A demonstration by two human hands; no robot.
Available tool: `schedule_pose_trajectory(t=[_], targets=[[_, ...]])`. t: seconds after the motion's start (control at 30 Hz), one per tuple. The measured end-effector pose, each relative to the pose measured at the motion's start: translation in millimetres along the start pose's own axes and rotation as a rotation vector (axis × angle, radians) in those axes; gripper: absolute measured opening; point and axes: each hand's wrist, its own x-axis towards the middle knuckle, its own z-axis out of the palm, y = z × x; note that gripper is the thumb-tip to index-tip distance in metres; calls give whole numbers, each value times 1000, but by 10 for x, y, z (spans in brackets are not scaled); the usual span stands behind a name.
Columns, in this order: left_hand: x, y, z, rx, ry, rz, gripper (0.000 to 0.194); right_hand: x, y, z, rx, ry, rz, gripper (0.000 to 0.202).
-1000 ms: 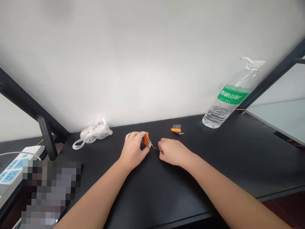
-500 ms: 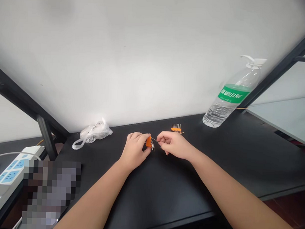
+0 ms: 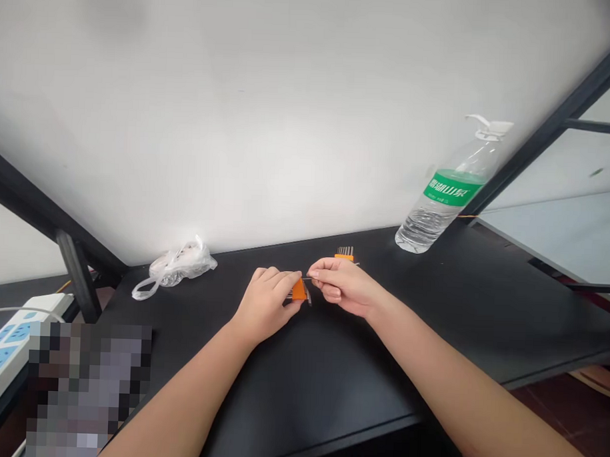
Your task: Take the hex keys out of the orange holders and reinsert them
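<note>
Black tabletop point(image 3: 319, 382) is spread below, and at its middle an orange holder point(image 3: 299, 292) is gripped by the left hand point(image 3: 266, 299), while a thin rod point(image 3: 307, 278) at the holder's upper corner is pinched narrowly by the right hand point(image 3: 350, 287); whether its tip is seated cannot be told. Control is probably best kept by bracing the holder and guiding the rod straight, unforced. Farther back, a second holder point(image 3: 344, 256) is seen, then a bottle point(image 3: 443, 193), then the wall point(image 3: 289, 121).
</note>
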Motion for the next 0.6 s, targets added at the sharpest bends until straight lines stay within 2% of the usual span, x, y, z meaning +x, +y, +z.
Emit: schedule_pose_trajectory(t=[0.1,0.2,0.37,0.53,0.6], targets=[[1,39,-11,-3,-7,-10,37,10,85,116,-5,-2,1,38],[1,50,-16,-21,2,-59,36,22,176,221,-124,68,-70,43],[-5,46,6,-41,-1,-96,35,52,240,266,-308,79,-162,43],[-18,46,21,30,-44,-87,35,21,178,221,-725,199,-364,39],[-23,38,28,44,-61,-72,35,7,164,207,-809,206,-380,38]])
